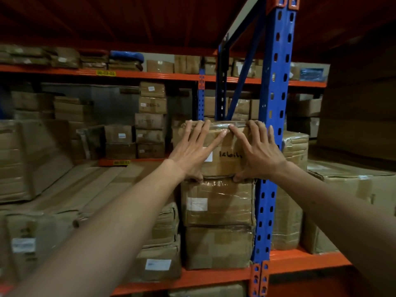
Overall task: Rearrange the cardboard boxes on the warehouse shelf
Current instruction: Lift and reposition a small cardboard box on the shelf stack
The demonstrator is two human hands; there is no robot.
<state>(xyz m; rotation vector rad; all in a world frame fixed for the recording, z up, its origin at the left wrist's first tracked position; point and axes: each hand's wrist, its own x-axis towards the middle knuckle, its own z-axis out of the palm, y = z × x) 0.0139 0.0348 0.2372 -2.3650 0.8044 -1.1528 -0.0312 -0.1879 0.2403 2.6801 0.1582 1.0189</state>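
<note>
Left hand (194,154) lies flat with fingers spread on the front of the top box (227,151), thumb at its lower edge; right hand (256,152) mirrors it, also splayed, gripping nothing. Both arms reach straight forward. Three boxes form this stack: top box, middle box (218,203), bottom box (218,247), on the orange shelf beam (214,277) just beside one blue upright (273,125).
</note>
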